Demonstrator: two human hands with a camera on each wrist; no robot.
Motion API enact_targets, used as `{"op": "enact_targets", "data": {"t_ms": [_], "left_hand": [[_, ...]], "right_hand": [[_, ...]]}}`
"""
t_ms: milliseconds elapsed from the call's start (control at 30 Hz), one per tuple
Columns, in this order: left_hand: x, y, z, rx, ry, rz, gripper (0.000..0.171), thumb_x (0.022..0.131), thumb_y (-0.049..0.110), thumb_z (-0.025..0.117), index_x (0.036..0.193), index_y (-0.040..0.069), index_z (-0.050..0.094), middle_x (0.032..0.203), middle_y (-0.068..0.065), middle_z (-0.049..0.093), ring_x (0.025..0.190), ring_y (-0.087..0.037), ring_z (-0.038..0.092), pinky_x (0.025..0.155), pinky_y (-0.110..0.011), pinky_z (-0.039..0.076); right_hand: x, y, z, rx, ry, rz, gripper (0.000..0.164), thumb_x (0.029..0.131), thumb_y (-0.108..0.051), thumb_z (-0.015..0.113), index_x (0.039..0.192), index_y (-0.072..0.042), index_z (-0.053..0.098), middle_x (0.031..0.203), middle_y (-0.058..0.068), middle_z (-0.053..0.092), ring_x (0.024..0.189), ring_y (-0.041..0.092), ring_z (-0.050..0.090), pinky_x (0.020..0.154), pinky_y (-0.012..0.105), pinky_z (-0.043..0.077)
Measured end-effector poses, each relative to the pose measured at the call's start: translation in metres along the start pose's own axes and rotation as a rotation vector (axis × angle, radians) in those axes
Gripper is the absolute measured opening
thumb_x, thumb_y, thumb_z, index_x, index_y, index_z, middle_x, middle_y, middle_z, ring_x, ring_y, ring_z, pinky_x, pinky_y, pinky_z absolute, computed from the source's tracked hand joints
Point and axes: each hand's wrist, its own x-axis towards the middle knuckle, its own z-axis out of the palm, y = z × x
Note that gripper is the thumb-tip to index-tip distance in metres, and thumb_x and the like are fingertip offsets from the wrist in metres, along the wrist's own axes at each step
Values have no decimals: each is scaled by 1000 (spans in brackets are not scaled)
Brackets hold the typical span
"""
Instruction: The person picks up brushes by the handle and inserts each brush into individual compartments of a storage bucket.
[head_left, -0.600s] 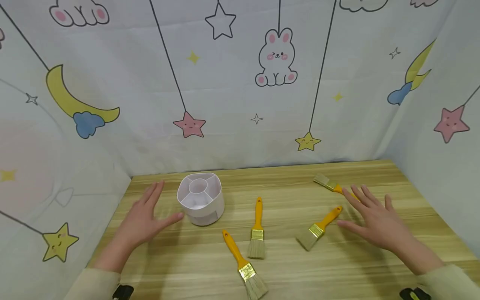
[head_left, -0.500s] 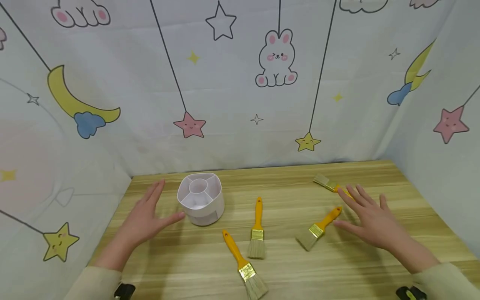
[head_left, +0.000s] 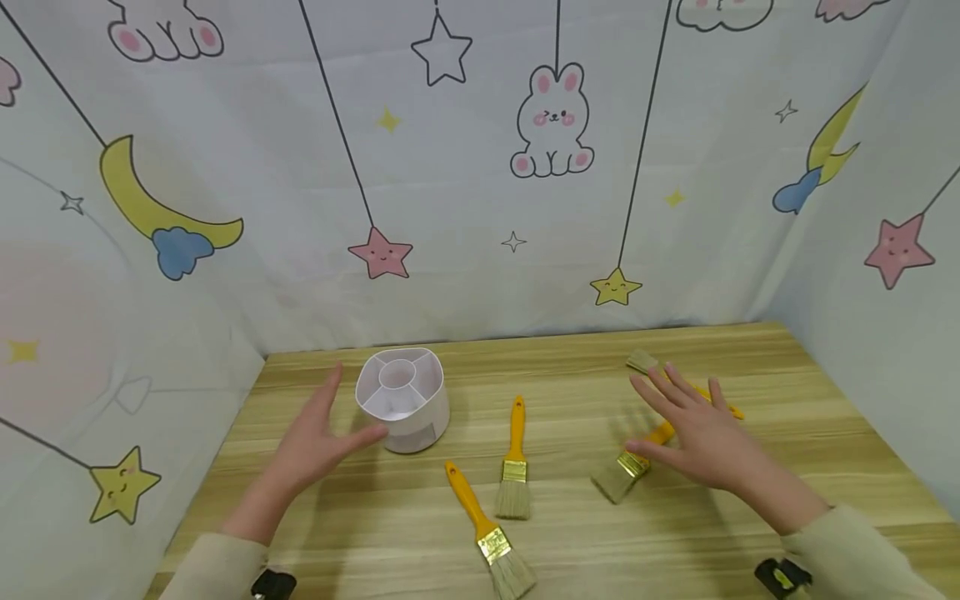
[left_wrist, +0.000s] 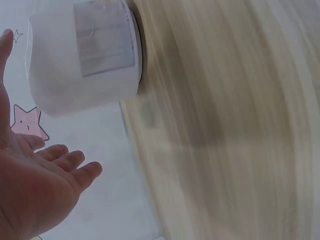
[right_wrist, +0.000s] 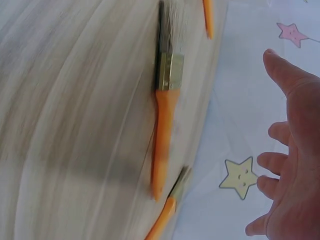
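Note:
My left hand point(head_left: 315, 446) hovers just left of a white compartment organizer point(head_left: 412, 421), thumb and fingers spread. In the left wrist view the organizer point(left_wrist: 60, 75) shows a clear panel on its side, and the palm point(left_wrist: 37, 190) holds nothing. My right hand point(head_left: 701, 437) is above the table's right half, fingers spread, over a paintbrush with an orange handle point(head_left: 618, 475), partly hiding it. Behind that hand lies a smaller paintbrush point(head_left: 642, 361), also partly covered. The right wrist view shows the nearer paintbrush point(right_wrist: 165, 125) apart from the bare palm point(right_wrist: 300, 175).
Two more orange-handled paintbrushes lie mid-table: one upright in view point(head_left: 514, 467), the other slanting toward the front point(head_left: 491, 537). The wood-grain table point(head_left: 375, 533) ends at a white cloth point(head_left: 465, 192) with printed stars and rabbits, which also hangs at both sides.
My right hand has moved left, from beside the slanted paintbrush to above it. My left hand has shifted slightly right, nearer the organizer. The paintbrushes and organizer have stayed in place.

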Motion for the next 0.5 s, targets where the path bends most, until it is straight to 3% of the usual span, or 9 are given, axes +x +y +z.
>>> {"op": "enact_targets", "data": {"t_ms": [200,500], "left_hand": [[1,1,12,-71,19,-23,127,87,54,87,172,5,6,177,-23,13,159,-50,21,127,-70,26],[1,1,26,-275,64,-36,124,87,35,92,172,4,7,176,-24,18,160,-44,25,129,-59,31]], "right_hand": [[10,-13,5,-9,-3,-61,92,97,-65,69,168,-18,37,173,15,32,159,45,26,121,84,11],[21,-31,15,6,-34,-111,89,98,-64,68,168,-18,37,174,12,32,160,41,26,123,82,13]]}}
